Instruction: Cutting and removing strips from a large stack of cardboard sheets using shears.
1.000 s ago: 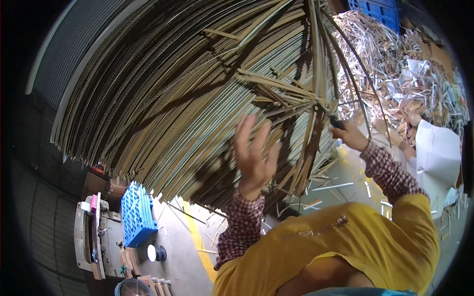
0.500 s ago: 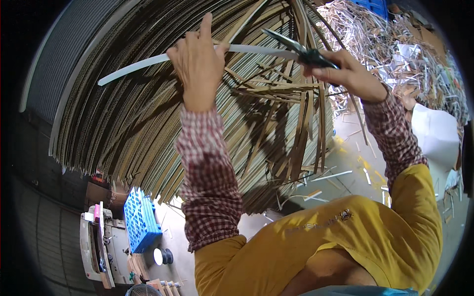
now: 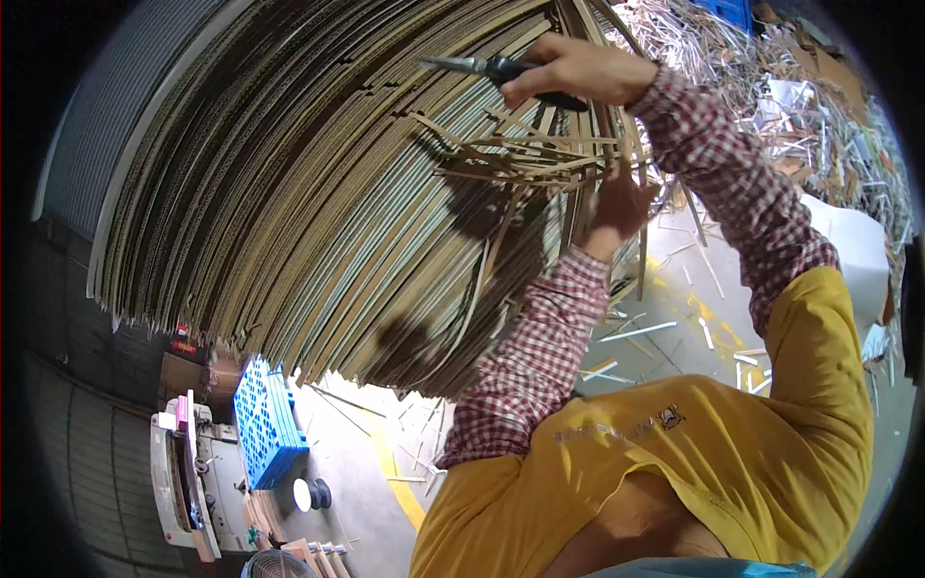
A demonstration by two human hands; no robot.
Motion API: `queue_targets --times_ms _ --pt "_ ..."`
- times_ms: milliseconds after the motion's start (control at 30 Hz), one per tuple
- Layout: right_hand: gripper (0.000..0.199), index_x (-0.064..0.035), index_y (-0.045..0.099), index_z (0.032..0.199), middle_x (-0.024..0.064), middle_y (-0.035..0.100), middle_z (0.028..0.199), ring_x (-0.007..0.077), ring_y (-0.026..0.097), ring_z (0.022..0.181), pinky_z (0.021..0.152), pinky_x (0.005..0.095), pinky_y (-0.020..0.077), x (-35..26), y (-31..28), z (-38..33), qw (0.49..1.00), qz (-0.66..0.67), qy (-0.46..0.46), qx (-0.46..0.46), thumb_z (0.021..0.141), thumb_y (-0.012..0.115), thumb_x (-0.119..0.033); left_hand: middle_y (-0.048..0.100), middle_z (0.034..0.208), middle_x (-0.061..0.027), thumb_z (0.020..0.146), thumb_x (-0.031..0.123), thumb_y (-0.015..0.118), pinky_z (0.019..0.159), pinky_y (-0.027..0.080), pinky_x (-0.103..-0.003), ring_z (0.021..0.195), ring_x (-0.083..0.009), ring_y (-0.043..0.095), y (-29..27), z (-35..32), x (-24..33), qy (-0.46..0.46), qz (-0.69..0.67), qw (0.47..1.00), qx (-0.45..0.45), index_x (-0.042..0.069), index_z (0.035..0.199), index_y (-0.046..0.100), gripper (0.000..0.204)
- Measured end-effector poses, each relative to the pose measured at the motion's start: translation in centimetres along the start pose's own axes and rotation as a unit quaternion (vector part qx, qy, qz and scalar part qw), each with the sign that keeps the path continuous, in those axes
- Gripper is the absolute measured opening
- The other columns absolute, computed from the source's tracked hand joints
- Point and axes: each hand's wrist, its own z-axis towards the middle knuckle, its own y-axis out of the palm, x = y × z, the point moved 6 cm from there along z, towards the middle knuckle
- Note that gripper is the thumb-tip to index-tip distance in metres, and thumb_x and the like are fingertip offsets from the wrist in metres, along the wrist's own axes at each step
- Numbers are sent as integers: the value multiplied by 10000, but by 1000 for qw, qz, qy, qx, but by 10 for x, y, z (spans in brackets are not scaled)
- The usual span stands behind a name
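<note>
A pair of scissors (image 3: 470,65) with dark handles and narrow shiny blades is in my right hand (image 3: 583,72), its tips pointing left above a large stack of cardboard sheets (image 3: 318,222). The fanned sheet edges fill the upper left and middle. Below and to the right of the scissors, my left hand (image 3: 621,204) is in shadow, fingers curled in among loose cardboard strips (image 3: 540,159); what they grip is hidden. Several strips hang down beside that hand. A thin pale strip (image 3: 472,313) lies curved over the stack's near side.
A big heap of shredded paper strips (image 3: 713,87) rises at the far right, with a white sheet (image 3: 848,250) below it. Cut strips (image 3: 636,332) litter the floor. At lower left are blue plastic pallets (image 3: 265,424), a machine (image 3: 193,472) and a spool (image 3: 313,494).
My left hand has left the white strip and moved right and down to the hanging strips. My right hand has moved left and up with the scissors, whose blades have come together.
</note>
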Motion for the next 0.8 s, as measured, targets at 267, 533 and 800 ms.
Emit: queue_targets --times_ms 267,533,800 --pt "391 -14 633 773 64 550 685 158 487 606 649 295 413 33 53 50 992 88 69 -61 803 551 -395 582 679 -49 824 72 540 494 423 -241 549 -105 539 2 -39 -25 13 -151 986 76 28 1257 354 473" --pt "292 55 555 754 92 509 551 155 478 496 458 330 383 58 78 6 995 54 -68 41 780 504 -231 608 649 -59 825 57 514 532 450 -237 590 -122 591 -70 -81 6 34 -95 977 189 -14 949 585 160" --pt "299 26 593 816 64 572 651 131 519 594 573 291 416 199 67 -170 951 67 303 4 781 596 -272 452 1190 -193 764 95 597 852 416 -348 1056 -288 480 -141 -90 14 115 180 948 235 15 1195 451 462"
